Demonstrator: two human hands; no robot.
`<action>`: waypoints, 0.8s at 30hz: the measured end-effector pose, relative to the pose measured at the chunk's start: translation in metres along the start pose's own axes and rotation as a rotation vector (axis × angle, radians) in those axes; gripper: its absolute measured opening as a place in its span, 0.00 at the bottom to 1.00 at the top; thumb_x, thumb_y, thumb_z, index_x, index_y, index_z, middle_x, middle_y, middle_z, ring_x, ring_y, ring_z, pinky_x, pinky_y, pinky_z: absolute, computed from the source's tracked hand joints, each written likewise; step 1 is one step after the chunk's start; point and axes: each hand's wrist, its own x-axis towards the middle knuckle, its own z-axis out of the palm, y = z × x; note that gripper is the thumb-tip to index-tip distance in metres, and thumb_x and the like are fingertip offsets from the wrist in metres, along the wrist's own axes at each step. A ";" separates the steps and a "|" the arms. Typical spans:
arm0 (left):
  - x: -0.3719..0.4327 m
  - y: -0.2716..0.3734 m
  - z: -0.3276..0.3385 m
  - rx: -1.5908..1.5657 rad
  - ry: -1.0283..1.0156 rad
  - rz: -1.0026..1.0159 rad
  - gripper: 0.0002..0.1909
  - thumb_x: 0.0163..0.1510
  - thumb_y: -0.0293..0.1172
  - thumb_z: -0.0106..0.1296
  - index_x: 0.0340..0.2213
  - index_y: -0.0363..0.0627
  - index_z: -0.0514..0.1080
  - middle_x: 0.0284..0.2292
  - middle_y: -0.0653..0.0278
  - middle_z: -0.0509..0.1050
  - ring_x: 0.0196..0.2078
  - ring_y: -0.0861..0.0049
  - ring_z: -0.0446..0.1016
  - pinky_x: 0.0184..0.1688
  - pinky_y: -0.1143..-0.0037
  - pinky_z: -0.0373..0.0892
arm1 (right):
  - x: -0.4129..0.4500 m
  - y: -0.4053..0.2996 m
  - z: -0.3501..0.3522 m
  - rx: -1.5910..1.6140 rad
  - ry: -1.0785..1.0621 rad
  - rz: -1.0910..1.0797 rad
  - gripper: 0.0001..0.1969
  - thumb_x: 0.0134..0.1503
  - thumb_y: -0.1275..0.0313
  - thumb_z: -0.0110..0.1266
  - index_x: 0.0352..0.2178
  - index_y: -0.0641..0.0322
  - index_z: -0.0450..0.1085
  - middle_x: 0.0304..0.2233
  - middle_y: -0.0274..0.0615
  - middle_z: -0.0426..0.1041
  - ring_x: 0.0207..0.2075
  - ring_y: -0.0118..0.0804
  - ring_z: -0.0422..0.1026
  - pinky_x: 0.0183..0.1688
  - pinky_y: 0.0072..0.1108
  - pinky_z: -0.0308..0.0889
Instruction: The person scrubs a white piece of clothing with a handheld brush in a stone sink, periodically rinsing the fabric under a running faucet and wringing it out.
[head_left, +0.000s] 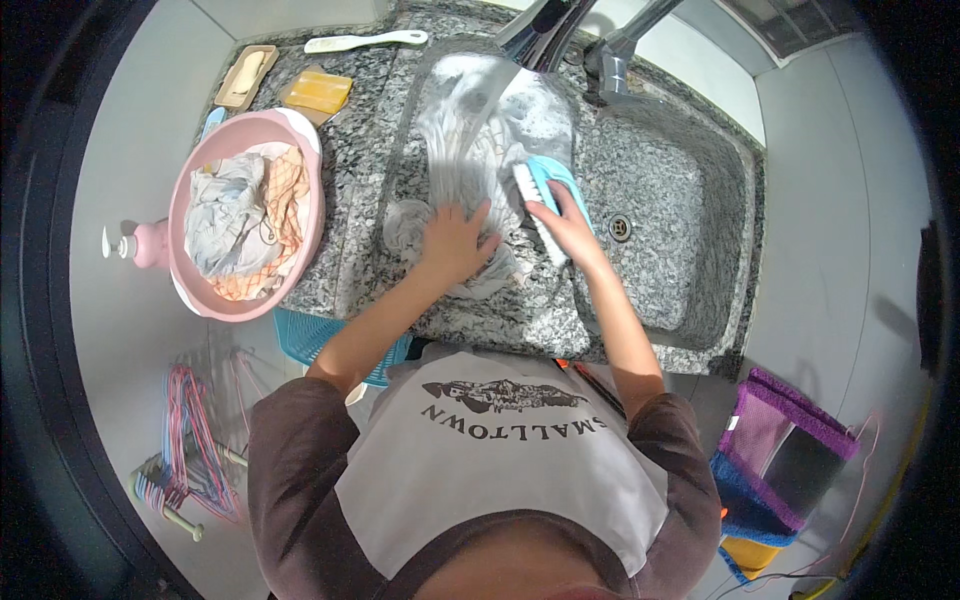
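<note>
A wet, light-coloured cloth garment (469, 161) lies stretched and bunched over the granite washboard part of the sink, its far end in sudsy water (536, 109). My left hand (457, 244) rests on the near part of the garment, palm down with the fingers spread. In my right hand (561, 221) is a light-blue scrubbing brush (551, 176) with white bristles, held at the garment's right side; whether the bristles touch the cloth I cannot tell. Above the far end, a chrome faucet (541, 37) seems to run water onto the cloth.
On the left counter stands a pink basin (180, 225) of damp clothes, by a pink pump bottle (152, 244). Behind it lie yellow bar soap (319, 90), a soap dish (229, 97) and a white-handled brush (360, 41). At right is a granite sink basin (645, 202) with a drain (619, 227).
</note>
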 end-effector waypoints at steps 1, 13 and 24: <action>-0.005 0.003 -0.010 -0.095 -0.084 0.006 0.24 0.46 0.44 0.34 0.43 0.45 0.55 0.36 0.47 0.63 0.41 0.59 0.61 0.38 0.68 0.61 | 0.005 -0.005 0.008 0.018 -0.022 -0.016 0.36 0.41 0.55 0.48 0.45 0.71 0.49 0.46 0.53 0.51 0.49 0.42 0.50 0.48 0.23 0.46; 0.023 -0.032 -0.036 0.323 0.004 0.006 0.15 0.44 0.40 0.36 0.33 0.48 0.65 0.33 0.56 0.66 0.38 0.64 0.63 0.37 0.66 0.60 | 0.078 0.024 0.020 0.242 0.221 0.071 0.27 0.41 0.58 0.49 0.37 0.71 0.56 0.30 0.41 0.63 0.32 0.29 0.60 0.36 0.17 0.55; 0.111 -0.002 0.060 0.078 0.296 0.432 0.25 0.40 0.48 0.41 0.39 0.48 0.61 0.47 0.56 0.52 0.49 0.59 0.49 0.46 0.53 0.42 | 0.024 0.009 -0.019 0.031 0.247 -0.043 0.33 0.40 0.58 0.50 0.42 0.74 0.51 0.42 0.53 0.57 0.44 0.40 0.57 0.45 0.22 0.51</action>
